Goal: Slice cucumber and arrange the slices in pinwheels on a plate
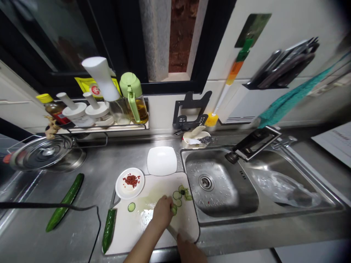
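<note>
On the white cutting board (126, 233), my left hand (162, 212) is closed with its fingers curled over a short green cucumber piece (174, 209). My right hand (189, 250), low at the board's front edge, is closed on a knife. Part of the knife's blade (172, 231) shows between my hands; the handle is hidden. Thin cucumber slices (177, 202) lie beyond my fingers, by the board's right side. A single cucumber slice (131, 207) rests further left. Along the left edge lies a cut length of cucumber (109, 230).
A small plate of red bits (120, 184) overlaps the board's back left corner. Behind the board sits a square white plate (161, 160). The steel sink (219, 212) borders the right side. Left, a whole cucumber (65, 202) lies near a black cable (98, 223) and a lidded pot (74, 160).
</note>
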Demonstrator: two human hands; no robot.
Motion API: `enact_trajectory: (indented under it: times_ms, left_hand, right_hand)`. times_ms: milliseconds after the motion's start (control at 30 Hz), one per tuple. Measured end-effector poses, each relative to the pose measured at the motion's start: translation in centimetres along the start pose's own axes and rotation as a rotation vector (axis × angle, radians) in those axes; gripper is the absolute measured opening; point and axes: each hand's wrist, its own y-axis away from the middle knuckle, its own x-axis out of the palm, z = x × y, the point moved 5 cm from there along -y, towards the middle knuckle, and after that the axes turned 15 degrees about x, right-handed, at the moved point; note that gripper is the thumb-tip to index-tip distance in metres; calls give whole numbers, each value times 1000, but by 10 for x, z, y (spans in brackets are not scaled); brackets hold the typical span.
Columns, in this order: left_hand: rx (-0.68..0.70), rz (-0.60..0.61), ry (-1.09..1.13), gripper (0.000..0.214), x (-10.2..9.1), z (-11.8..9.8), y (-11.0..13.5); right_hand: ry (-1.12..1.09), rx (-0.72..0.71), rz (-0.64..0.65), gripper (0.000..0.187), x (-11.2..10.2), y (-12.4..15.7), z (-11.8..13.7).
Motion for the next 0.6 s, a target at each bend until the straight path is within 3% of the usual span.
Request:
enact_trajectory:
  times_ms: [433,600]
  left_hand:
    - [17,-20,-1,27,-3,-2,3]
    - [21,-50,103,18,-3,0,3]
  right_hand:
    - [-25,-3,7,57,-3,-1,0]
    - [-30,-24,-29,57,-4,1,-2]
